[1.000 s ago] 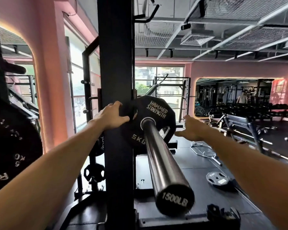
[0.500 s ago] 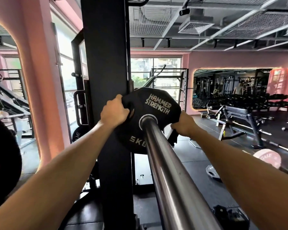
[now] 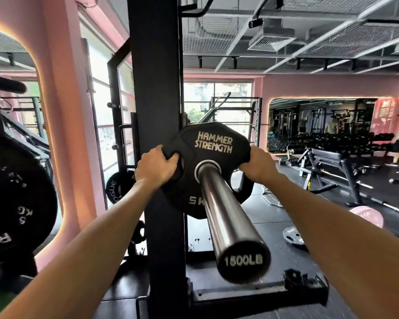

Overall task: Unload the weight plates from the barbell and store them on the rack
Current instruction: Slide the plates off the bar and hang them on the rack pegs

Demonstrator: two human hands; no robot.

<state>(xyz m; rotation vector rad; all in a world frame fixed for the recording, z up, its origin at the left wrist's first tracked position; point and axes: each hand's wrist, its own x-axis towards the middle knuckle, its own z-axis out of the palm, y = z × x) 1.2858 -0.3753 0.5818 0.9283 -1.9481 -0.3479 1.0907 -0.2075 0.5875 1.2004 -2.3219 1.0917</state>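
Both hands are locked onto the black rubber "Hammer Strength" weight plate (image 3: pixel 213 166), which sits dead centre of the shot, threaded on the shiny steel barbell sleeve (image 3: pixel 226 210). The left hand (image 3: pixel 156 168) wraps the plate's rim at its 9 o'clock, fingers curled over the edge and into a grip cutout. The right hand (image 3: pixel 258 165) grips the rim at its 3 o'clock the same way, fingers hooked round the back, so you only see knuckles. The plate is upright, well up the sleeve from the black end cap (image 3: pixel 243 261) stamped 1500LB, which pokes toward the camera at about 5 o'clock.

Right behind the plate, at 12 going down to 6, stands the black steel rack upright (image 3: pixel 157 88). Off at 9 o'clock there's a big black plate (image 3: pixel 14 203) hanging close to the camera, plus a smaller black plate (image 3: pixel 116 187) lower on the rack. On the dark rubber floor (image 3: pixel 274 224) at 4 o'clock lie a small grey plate (image 3: pixel 295 238) and a pink plate (image 3: pixel 366 216), with a black bench (image 3: pixel 332 162) at 3 o'clock.
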